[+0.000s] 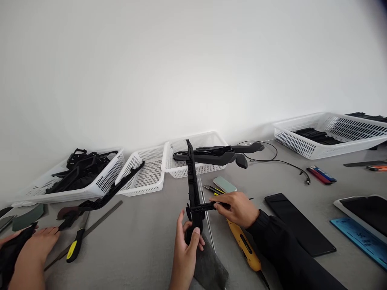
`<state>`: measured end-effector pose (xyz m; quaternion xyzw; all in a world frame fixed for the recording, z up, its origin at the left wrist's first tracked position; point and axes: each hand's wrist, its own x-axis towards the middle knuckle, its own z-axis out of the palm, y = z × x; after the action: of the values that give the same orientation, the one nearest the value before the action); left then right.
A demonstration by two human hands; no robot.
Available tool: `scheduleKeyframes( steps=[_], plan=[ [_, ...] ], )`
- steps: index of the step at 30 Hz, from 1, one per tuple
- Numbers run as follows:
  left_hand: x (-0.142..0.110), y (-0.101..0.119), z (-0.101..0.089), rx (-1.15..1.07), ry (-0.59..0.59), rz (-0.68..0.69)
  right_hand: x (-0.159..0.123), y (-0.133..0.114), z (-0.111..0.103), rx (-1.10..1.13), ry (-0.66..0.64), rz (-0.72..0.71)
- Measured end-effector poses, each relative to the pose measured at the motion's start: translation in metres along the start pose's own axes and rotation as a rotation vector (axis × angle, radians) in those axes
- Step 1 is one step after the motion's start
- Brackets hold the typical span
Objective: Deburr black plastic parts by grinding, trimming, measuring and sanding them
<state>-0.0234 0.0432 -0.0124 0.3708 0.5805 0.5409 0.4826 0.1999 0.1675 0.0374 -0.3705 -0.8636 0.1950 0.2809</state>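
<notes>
My left hand is closed around the lower end of a long black plastic part, which rises away from me toward the baskets. My right hand pinches a black caliper-like tool set crosswise on that part, just above my left fingers. A grey abrasive pad lies under my left hand, and a yellow tool lies on the table beneath my right wrist.
White baskets line the wall, some holding black parts. At the left, another person's hand holds a long black part near a yellow-handled file. A black slab, tablet and blue ruler lie at right.
</notes>
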Motion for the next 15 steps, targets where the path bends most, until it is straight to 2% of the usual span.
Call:
scheduleKeyframes(
  steps=[4,10,15],
  plan=[
    [0.0016,-0.0025,-0.0011,-0.010,-0.015,0.023,-0.0035,-0.0035,0.0029,-0.006,0.006,-0.025],
    [0.0024,-0.0039,0.0030,-0.036,0.042,0.035,-0.0061,0.0004,0.0038,0.041,0.000,-0.050],
    [0.0017,-0.0020,0.0031,-0.021,0.019,0.039,-0.0073,0.0015,0.0012,0.041,-0.025,-0.057]
  ],
)
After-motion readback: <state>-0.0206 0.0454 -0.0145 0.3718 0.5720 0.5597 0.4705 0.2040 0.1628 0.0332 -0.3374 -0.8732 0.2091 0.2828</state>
